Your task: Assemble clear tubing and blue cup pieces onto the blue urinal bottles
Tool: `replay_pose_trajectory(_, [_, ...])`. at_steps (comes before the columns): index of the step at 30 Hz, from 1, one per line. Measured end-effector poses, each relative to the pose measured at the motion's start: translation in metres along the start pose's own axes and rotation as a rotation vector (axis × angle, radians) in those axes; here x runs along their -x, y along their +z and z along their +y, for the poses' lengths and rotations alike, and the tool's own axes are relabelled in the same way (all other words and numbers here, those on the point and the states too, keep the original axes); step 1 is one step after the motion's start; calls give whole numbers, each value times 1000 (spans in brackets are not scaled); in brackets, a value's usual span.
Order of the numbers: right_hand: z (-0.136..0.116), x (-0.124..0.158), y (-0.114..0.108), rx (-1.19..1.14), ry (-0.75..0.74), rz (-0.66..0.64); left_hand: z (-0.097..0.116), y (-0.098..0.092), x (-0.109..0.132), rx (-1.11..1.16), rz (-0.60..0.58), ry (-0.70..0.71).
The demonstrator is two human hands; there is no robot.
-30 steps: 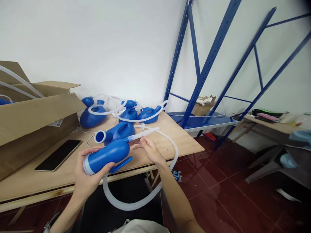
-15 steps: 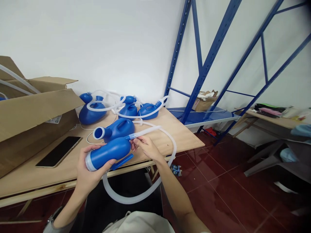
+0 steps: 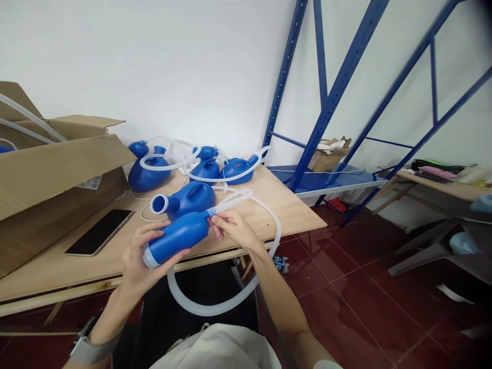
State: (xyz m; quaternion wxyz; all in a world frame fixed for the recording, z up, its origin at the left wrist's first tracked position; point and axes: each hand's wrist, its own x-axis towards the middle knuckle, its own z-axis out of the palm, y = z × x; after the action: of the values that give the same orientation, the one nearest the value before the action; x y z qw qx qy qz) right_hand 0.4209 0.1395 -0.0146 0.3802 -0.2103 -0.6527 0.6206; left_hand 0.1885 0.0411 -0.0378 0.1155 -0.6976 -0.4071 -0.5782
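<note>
Now the left hand point(image 3: 136, 264) has its grip round a blue bottle point(image 3: 180, 236), tilted at the near edge of the bench point(image 3: 300, 218); the right hand point(image 3: 237, 231) is by the pale hose point(image 3: 230, 202), whether gripping anything I can't tell; a phone point(image 3: 100, 233) lies left.

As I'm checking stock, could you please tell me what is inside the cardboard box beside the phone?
White tubes and something blue show inside the cardboard box; its near flap and side cover whatever lies lower.
</note>
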Motion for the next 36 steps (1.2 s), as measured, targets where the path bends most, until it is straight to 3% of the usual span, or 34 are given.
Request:
replay_pose_trajectory(7, [-5,4,-2,45,37,-55,-14,-9,3,-114,-54,191])
replay_pose_trajectory(11, [-4,6,-6,26,65,-125,-21,-16,8,-139,-113,231])
replay_pose_trajectory(15, [-6,7,-8,-9,88,-169,-23,-17,10,-145,-146,241])
replay_pose_trajectory(26, [3,1,-4,4,79,-92,-7,-6,-2,-59,-49,79])
replay_pose_trajectory(29, [0,3,-5,53,46,-115,-2,-5,-1,-24,6,-54])
replay_pose_trajectory(32, [-10,13,-9,307,69,-218,-2,-4,1,-17,130,-359])
replay_pose_trajectory(36, [-17,30,-3,746,39,-596,-12,-6,-7,140,347,-728])
